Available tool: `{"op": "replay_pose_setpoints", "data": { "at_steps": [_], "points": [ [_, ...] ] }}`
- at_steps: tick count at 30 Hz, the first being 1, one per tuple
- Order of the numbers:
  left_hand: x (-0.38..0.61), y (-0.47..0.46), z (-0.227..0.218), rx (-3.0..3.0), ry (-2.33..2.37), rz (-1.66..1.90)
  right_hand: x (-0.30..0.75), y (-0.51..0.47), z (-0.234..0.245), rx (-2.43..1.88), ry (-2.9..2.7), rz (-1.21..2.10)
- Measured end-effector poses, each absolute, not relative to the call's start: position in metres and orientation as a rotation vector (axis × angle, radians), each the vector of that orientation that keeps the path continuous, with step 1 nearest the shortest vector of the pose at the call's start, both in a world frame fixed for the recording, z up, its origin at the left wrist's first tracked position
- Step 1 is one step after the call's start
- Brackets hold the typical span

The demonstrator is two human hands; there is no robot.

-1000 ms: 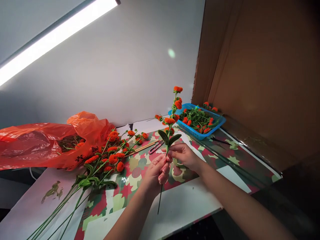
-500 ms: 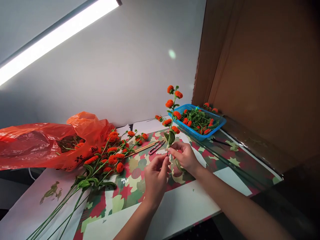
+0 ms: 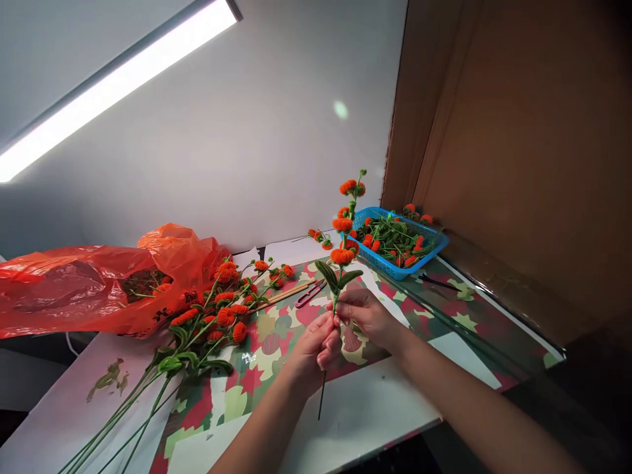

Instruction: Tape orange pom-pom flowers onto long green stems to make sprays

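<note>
Both hands hold one artificial flower stem (image 3: 342,238) upright over the patterned mat (image 3: 276,332). The stem carries several orange pompom blooms and two green leaves. My left hand (image 3: 316,349) pinches the thin wire stem just below the leaves, fingers closed round it. My right hand (image 3: 366,313) grips the same stem from the right at the same height. The bare wire end hangs down past my left hand toward the table.
A bunch of finished orange flower stems (image 3: 207,322) lies on the left, beside an orange plastic bag (image 3: 93,283). Red snips (image 3: 310,293) and wooden sticks lie behind my hands. A blue basket (image 3: 430,249) of orange blooms stands at the back right, near a cardboard wall (image 3: 518,151).
My left hand went from open fingers back to a pinch on the stem. The stem turned, so its leaves now spread wide and the blooms stand differently.
</note>
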State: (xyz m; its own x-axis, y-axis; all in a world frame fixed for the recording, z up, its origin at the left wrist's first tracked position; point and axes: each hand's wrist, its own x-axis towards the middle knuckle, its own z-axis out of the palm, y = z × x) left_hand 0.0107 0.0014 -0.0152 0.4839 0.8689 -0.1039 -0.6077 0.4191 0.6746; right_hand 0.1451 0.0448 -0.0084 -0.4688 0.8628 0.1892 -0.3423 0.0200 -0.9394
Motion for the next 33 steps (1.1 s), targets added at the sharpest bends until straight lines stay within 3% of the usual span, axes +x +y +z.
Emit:
{"op": "replay_pose_setpoints", "data": {
  "at_steps": [9,13,20,25,33],
  "points": [
    [0.01,0.0,-0.016,0.615,0.425,0.922,0.143,0.037,-0.007,-0.562,-1.196,1.738],
    [0.016,0.001,-0.019,0.691,0.616,0.983,0.139,0.035,-0.007,-0.571,-1.169,1.726],
    [-0.007,0.01,0.009,1.775,1.415,1.766,0.133,0.042,-0.012,-0.672,-1.235,1.491],
    [-0.031,0.031,0.032,2.677,1.308,1.405,0.132,0.043,-0.011,-0.693,-1.296,1.48],
    [-0.034,0.041,0.042,2.829,1.144,1.167,0.13,0.04,-0.006,-0.633,-1.288,1.527]
  ]
}}
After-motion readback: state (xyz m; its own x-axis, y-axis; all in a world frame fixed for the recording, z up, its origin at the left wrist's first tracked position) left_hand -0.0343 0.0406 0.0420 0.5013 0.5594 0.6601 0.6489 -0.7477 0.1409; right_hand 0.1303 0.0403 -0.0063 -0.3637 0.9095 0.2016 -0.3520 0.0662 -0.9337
